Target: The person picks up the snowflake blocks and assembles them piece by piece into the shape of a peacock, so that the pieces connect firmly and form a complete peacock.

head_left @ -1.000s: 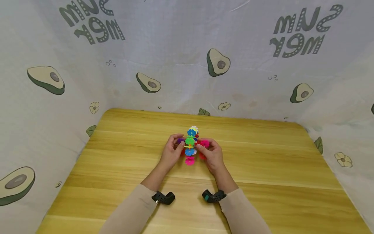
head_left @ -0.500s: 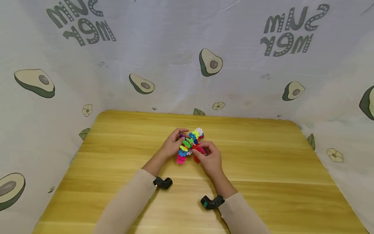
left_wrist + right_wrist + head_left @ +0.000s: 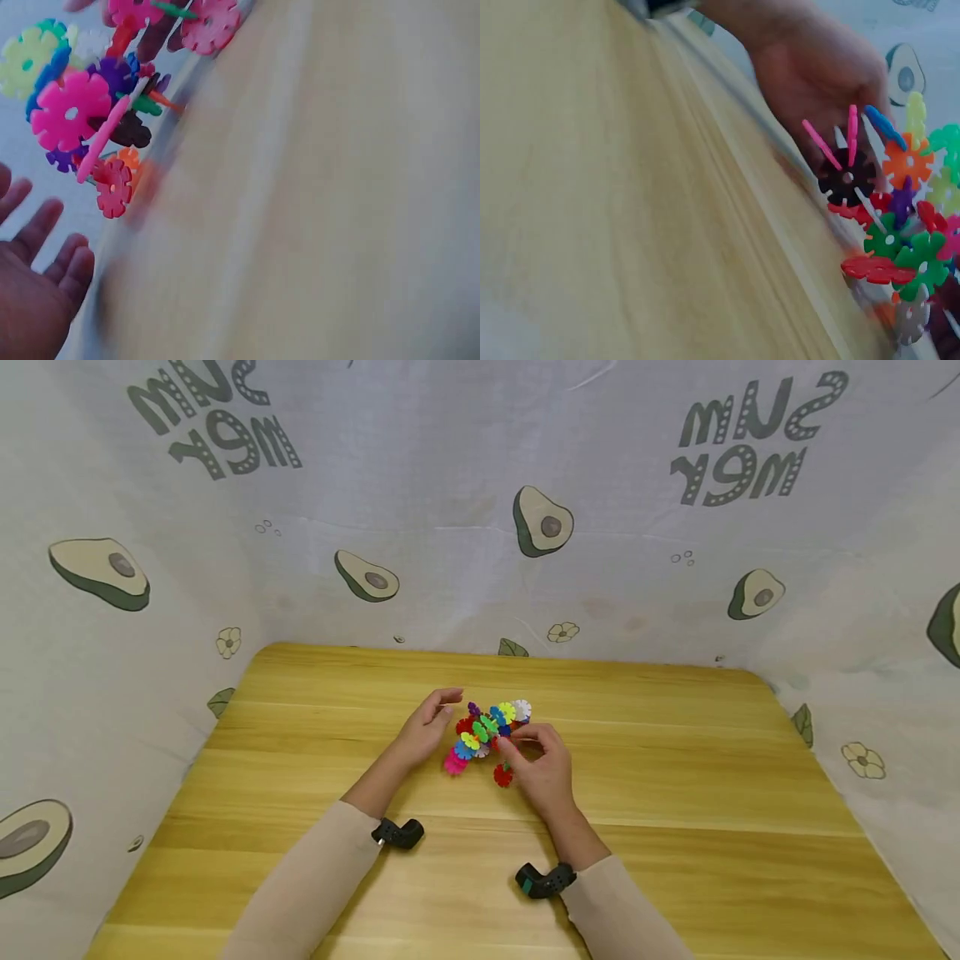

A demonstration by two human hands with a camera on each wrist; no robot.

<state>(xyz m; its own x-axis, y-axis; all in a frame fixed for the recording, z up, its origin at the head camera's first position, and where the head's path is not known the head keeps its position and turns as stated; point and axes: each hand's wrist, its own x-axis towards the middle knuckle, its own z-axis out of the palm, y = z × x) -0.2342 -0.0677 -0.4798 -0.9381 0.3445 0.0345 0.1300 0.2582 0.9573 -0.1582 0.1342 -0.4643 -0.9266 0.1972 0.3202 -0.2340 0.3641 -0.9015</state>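
A model of interlocking plastic snowflake discs [image 3: 486, 727] in pink, blue, yellow, green, red and white sits between the hands in the head view. My right hand [image 3: 546, 770] pinches its right side between thumb and fingers; a red disc [image 3: 503, 775] hangs below that thumb. Off to the left, my left hand [image 3: 422, 735] is apart from the model, fingers loosely bent and holding nothing. The left wrist view shows this left hand [image 3: 37, 292] spread below the pink discs [image 3: 71, 112]. In the right wrist view, green discs [image 3: 924, 264] partly cover the right fingertips.
Both hands work over a wooden table [image 3: 675, 760] with rounded far corners. A pale curtain [image 3: 450, 460] printed with avocados and mirrored lettering hangs behind and along the sides. Black wrist cameras [image 3: 397, 833] are strapped over beige sleeves [image 3: 307, 877].
The model has turned from upright to slanting, its pink end now lower left. My left hand has let go of it and drawn back left, while the right keeps its grip.
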